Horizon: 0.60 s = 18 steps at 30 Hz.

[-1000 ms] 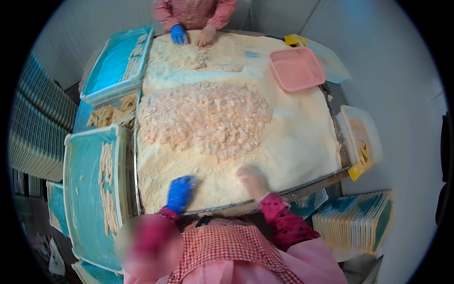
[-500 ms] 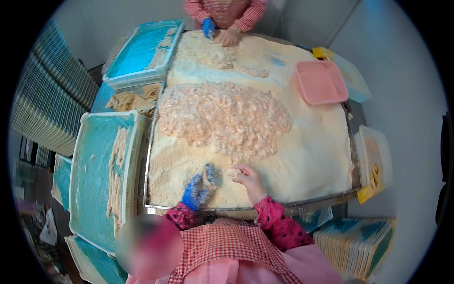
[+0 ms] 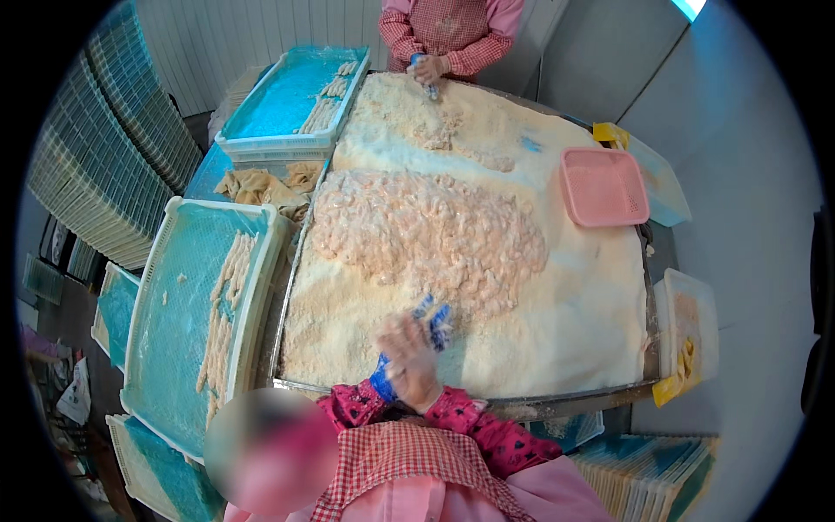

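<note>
Space between left hand (image 3: 439, 325) and right hand (image 3: 408, 350) has closed.

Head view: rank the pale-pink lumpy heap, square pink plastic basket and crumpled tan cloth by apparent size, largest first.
1. Pale-pink lumpy heap
2. Square pink plastic basket
3. Crumpled tan cloth

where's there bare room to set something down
Widest is the powder right of the pile, on the near side of the pink basket: coated, but without pieces. The near tray is mostly bare left of its strips. Crowded: the pile, and just before it, where the left hand and right hand meet.
</note>
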Motion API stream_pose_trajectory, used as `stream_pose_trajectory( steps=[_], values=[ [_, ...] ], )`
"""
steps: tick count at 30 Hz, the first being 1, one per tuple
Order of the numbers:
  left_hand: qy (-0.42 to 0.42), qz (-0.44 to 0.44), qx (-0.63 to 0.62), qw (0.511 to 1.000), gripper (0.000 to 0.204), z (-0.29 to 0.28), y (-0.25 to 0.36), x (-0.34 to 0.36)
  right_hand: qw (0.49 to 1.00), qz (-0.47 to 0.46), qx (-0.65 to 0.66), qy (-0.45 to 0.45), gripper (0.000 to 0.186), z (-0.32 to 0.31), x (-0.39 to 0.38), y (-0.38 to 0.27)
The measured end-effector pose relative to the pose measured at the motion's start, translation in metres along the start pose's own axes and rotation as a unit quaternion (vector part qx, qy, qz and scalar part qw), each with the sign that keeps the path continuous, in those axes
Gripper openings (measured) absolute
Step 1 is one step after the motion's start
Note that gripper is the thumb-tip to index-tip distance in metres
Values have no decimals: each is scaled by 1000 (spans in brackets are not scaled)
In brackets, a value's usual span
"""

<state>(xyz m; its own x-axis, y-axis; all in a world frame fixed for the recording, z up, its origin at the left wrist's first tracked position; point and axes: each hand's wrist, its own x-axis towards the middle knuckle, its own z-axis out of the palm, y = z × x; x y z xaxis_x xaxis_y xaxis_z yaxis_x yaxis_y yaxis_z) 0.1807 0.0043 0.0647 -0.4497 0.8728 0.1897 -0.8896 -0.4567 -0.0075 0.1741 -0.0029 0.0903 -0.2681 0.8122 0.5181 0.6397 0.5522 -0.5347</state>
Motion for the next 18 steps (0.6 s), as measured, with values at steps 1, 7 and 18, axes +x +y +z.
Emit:
stream_pose_trajectory(
  steps=[1,7,18],
  values=[
    [18,-39,-29,999,51,-4,1,-1,998,30,-38,27,44,-1,1,11],
    [-46,-110,157,980,49,0,20,9,996,-4,76,-47,44,-2,2,3],
    [229,-341,258,874,42,-48,142,94,992,82,-88,-48,51,20,50,43]
  ],
)
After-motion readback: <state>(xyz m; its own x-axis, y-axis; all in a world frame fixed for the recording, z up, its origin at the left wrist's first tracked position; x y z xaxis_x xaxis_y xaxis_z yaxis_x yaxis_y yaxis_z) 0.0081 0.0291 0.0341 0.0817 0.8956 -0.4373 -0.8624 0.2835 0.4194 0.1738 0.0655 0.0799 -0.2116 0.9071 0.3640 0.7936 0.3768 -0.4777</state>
